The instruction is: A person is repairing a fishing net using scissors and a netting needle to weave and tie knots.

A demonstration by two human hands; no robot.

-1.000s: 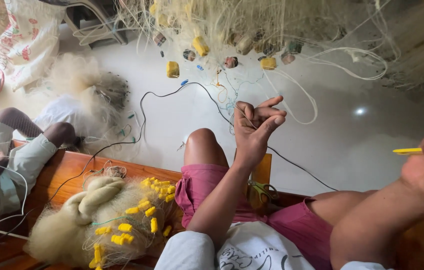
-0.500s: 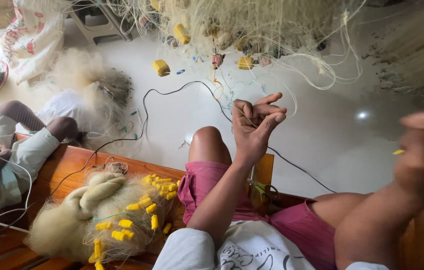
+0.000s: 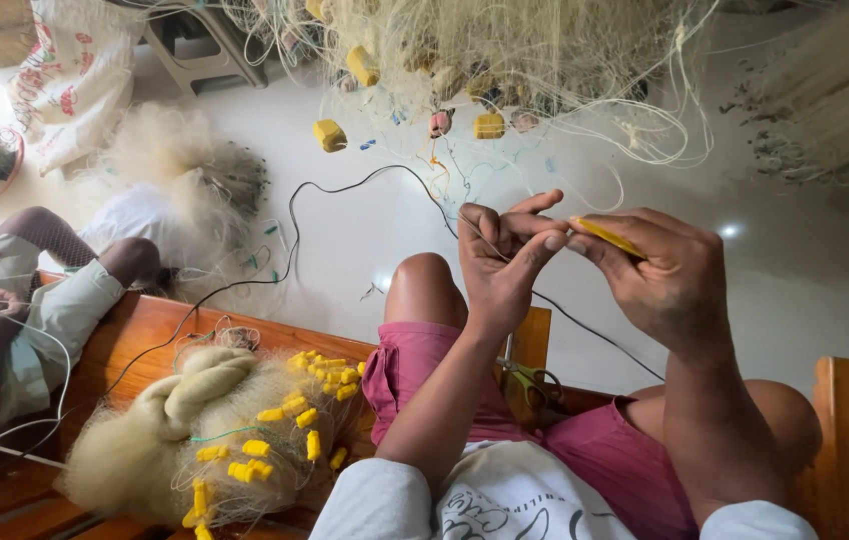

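The person's left hand (image 3: 500, 262) is raised above the bent knee in pink shorts (image 3: 424, 355), its fingers drawn together and pinching a thin pale strand of fishing-net twine (image 3: 477, 238) that runs up toward the hanging mass of cream monofilament netting (image 3: 504, 50). The right hand (image 3: 666, 275), just right of the left and touching it at the fingertips, is closed around a slim yellow plastic netting needle (image 3: 607, 236) whose tip points at the pinch. This looks like the knotting step of net mending, with the needle about to pass the held strand; the next move would call for a steady pinch and a fine threading motion. Left of the knee, a bundled cream net with small yellow floats (image 3: 234, 440) lies on the wooden bench (image 3: 144, 330).
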